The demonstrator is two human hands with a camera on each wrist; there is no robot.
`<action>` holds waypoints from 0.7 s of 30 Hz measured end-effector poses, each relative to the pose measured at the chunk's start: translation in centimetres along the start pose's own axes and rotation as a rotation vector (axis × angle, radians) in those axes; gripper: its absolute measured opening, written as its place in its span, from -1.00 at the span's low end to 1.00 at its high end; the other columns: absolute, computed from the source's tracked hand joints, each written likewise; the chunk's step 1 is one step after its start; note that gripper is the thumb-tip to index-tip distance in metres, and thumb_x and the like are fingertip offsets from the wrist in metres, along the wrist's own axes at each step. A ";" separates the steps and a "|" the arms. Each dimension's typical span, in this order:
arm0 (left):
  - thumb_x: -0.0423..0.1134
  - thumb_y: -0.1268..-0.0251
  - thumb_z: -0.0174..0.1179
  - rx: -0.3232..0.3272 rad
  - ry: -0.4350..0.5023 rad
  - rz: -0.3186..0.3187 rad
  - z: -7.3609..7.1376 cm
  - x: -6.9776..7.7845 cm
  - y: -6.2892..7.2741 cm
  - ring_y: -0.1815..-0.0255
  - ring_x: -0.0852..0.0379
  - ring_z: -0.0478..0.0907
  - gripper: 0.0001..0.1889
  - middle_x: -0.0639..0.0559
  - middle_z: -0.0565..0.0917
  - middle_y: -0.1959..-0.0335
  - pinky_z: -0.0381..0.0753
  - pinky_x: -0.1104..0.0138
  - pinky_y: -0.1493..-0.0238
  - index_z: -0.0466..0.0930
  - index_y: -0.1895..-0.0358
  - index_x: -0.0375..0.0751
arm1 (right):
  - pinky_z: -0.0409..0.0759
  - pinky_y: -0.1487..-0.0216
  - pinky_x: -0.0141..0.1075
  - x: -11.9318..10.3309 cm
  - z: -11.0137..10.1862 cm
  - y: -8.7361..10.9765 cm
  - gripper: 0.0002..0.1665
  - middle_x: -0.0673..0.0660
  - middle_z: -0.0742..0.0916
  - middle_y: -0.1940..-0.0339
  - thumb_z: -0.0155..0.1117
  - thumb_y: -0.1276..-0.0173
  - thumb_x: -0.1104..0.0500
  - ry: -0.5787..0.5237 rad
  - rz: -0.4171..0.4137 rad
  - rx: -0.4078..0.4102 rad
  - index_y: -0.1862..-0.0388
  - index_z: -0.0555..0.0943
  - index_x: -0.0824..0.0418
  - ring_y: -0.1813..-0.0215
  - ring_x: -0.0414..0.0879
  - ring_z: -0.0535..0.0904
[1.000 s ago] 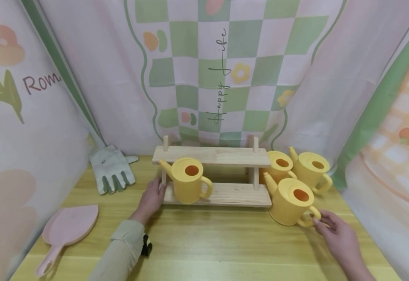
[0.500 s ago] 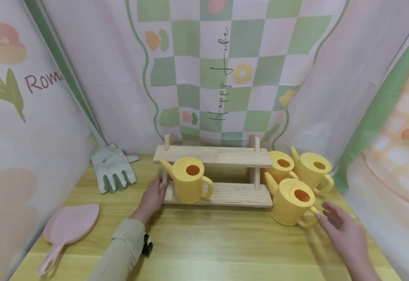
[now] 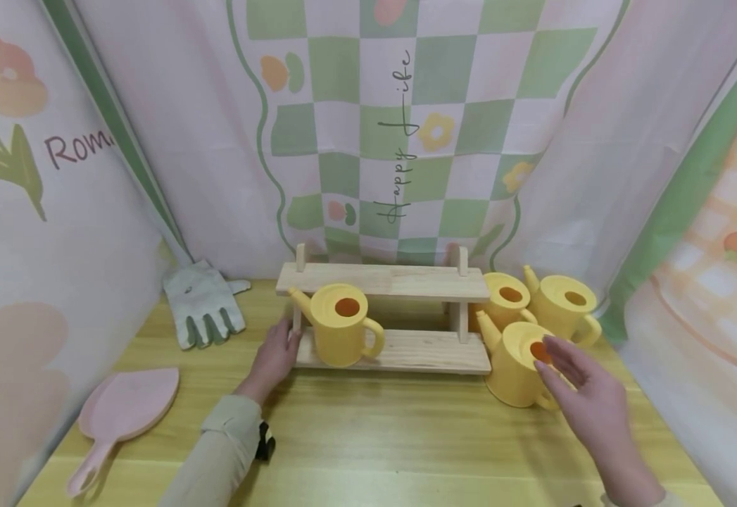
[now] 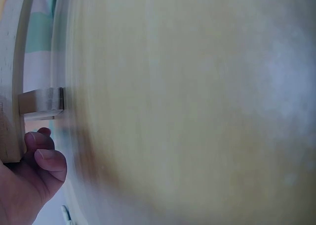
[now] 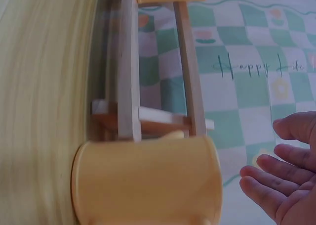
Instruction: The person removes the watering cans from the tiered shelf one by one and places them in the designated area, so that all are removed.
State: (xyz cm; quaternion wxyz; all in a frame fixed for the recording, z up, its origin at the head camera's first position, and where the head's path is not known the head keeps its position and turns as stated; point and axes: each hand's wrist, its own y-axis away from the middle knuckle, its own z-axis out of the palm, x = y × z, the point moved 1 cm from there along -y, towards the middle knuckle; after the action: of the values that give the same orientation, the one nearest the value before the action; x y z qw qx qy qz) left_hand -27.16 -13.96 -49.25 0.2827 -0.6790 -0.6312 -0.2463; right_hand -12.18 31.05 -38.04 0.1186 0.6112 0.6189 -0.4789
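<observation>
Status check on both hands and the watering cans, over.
Left hand gripping wooden shelf at its left end. Right hand open above front-right watering can, not holding it. Two more cans close behind that one.

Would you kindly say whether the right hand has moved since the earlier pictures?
Yes: in the head view, the right hand has shifted left and up, closer to the shelf.

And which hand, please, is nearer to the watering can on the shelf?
Left: the left hand holds the shelf just left of that watering can; the right hand is past the shelf's right end.
</observation>
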 end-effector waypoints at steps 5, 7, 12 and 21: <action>0.02 -0.57 -0.16 -0.002 -0.001 0.003 0.0 0.1 0.1 -0.20 -0.31 0.42 -0.49 -0.34 0.41 -0.22 0.41 -0.18 -0.19 0.27 -0.35 -0.28 | 0.54 0.13 -0.64 -1.2 1.6 -0.5 -0.53 -0.24 0.69 0.07 0.38 -0.26 0.35 -0.072 -0.049 -0.032 -0.16 0.57 0.38 0.08 -0.52 0.59; 0.02 -0.57 -0.17 -0.002 0.001 0.002 0.0 0.1 0.1 -0.21 -0.31 0.41 -0.49 -0.34 0.41 -0.23 0.40 -0.19 -0.20 0.27 -0.35 -0.27 | 0.55 0.13 -0.62 -1.6 2.2 -0.7 -0.55 -0.30 0.67 0.10 0.37 -0.26 0.36 -0.094 -0.061 -0.050 -0.15 0.58 0.38 0.08 -0.50 0.60; 0.02 -0.57 -0.17 -0.004 -0.001 0.000 0.0 0.1 0.1 -0.22 -0.31 0.40 -0.50 -0.34 0.40 -0.24 0.38 -0.19 -0.21 0.27 -0.35 -0.26 | 0.56 0.12 -0.62 -2.4 3.9 -1.2 -0.55 0.08 0.73 0.00 0.36 -0.28 0.35 -0.109 -0.088 -0.113 -0.16 0.58 0.36 0.07 -0.47 0.59; 0.02 -0.57 -0.17 -0.009 -0.006 -0.005 -0.1 0.0 0.0 -0.21 -0.31 0.41 -0.48 -0.34 0.40 -0.23 0.39 -0.18 -0.21 0.25 -0.36 -0.26 | 0.60 0.12 -0.54 -4.0 7.0 -1.8 -0.58 0.31 0.69 -0.06 0.33 -0.32 0.31 -0.187 -0.104 -0.252 -0.16 0.57 0.37 0.01 -0.01 0.68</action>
State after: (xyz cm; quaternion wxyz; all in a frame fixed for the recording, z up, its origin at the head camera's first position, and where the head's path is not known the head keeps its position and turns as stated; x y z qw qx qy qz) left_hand -27.12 -14.03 -49.18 0.2771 -0.6793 -0.6328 -0.2478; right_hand -15.88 23.73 -37.93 0.2267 0.5115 0.6910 -0.4577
